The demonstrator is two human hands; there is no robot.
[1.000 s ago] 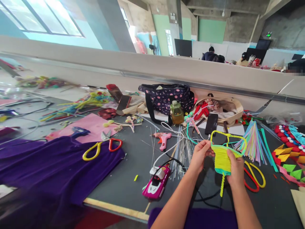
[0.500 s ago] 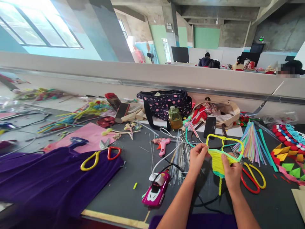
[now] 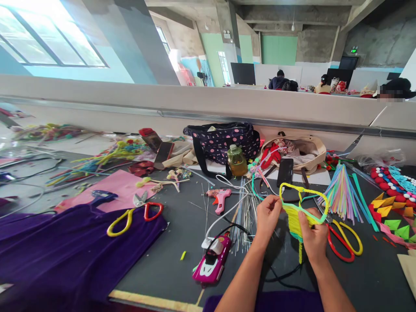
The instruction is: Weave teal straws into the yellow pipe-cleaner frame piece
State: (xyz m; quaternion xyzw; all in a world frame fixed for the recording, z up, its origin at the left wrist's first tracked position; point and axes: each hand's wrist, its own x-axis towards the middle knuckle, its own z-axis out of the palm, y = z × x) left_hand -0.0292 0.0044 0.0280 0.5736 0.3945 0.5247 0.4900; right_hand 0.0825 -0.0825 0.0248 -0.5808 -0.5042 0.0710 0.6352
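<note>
In front of me is a yellow and mint-green pipe-cleaner piece [image 3: 293, 219], with a looped frame on top, a densely wrapped yellow body and a short yellow strand hanging below. My left hand [image 3: 268, 219] is closed in a pinch at its upper left corner. My right hand [image 3: 314, 238] grips its right side, the thumb lying across the front and the other fingers hidden behind. Just right of that hand, scissors [image 3: 340, 242] with red and yellow handles lie on the dark table [image 3: 169, 268]. A fan of pastel pipe cleaners [image 3: 343, 190] lies behind them.
A pink glue gun [image 3: 222, 199] and a magenta car-shaped power strip [image 3: 212, 262] with cords lie left of my hands. Purple cloth [image 3: 81, 255] with a second pair of scissors [image 3: 139, 199] covers the left. A patterned bag [image 3: 224, 141], bottle [image 3: 237, 161] and phone [image 3: 285, 172] stand behind.
The pipe-cleaner piece has tilted a little in my hands, its body now angled more away. Both hands keep their hold. The whole view has shifted slightly.
</note>
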